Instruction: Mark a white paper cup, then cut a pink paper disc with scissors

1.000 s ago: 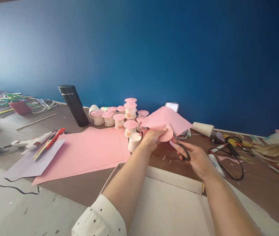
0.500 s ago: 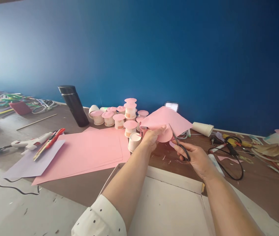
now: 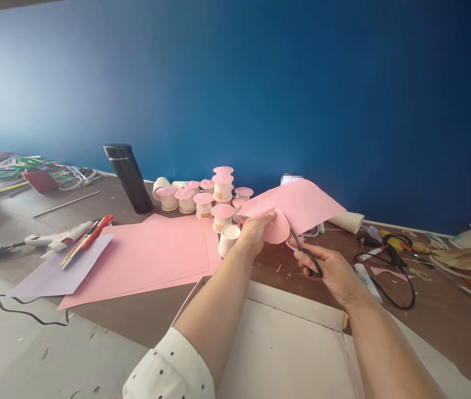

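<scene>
Pinched in my left hand is a sheet of pink paper, its upper part bent over and its lower edge cut to a curve. My right hand grips black-handled scissors, fingers in the loops. The blades reach up against the paper beside the rounded edge. Just left of my left hand stands a bare paper cup. Behind it, several upturned cups wear pink paper discs, one stack rising above the others.
A black flask stands at the left, behind flat pink sheets. A red utility knife and a glue gun lie nearby. A white tray is below my arms. Black cable and scraps lie right.
The pink sheet has turned and its loose part now spreads farther right, partly covering the stacked cups behind. Both hands keep their grip, the scissors staying at the curved edge.
</scene>
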{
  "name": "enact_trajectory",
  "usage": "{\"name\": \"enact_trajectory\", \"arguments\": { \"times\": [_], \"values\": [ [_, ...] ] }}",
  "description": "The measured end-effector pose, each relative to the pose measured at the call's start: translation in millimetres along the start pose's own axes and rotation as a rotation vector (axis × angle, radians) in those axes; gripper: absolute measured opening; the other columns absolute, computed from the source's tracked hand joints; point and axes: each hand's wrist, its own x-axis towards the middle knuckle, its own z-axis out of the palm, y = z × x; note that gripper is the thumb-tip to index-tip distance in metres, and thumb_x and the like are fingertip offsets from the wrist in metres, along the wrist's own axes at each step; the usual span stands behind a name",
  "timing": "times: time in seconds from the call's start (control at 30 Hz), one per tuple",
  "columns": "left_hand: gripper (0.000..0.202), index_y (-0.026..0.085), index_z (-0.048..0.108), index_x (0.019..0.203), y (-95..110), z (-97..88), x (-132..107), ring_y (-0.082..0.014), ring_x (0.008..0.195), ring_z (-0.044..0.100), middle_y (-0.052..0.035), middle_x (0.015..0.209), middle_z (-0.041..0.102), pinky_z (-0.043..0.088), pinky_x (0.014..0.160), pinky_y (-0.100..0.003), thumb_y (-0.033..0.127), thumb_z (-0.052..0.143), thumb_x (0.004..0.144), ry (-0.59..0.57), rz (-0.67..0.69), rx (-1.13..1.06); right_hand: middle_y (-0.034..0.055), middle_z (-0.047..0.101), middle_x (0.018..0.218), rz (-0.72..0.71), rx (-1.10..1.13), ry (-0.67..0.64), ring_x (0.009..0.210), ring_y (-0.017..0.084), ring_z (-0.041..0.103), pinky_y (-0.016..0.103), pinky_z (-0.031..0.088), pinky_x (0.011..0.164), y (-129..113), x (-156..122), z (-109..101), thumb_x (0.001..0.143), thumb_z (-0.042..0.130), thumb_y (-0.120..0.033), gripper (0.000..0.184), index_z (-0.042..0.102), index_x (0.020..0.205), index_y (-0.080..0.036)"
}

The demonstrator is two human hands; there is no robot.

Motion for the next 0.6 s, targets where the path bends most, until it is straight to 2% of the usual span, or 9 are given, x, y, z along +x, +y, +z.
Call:
{"name": "enact_trajectory", "arguments": {
  "times": [0.6],
  "values": [
    [0.035,0.018,0.070,0.090,3.4,-1.1,-1.7,-0.0289,0.114,0.060,-0.0087,0.104,0.073,0.044,0.103,-0.039,0.026,0.083,0.059,-0.045,-0.018,0.010,-0.0007,0.055,0.071,-0.002,-0.007,0.015,0.060,0.011,0.047,0.030,0.040,0.063,-1.7,-1.0,0.9,0.072,0.073,-0.054,0.059,0.067,0.122,-0.022]
  ]
}}
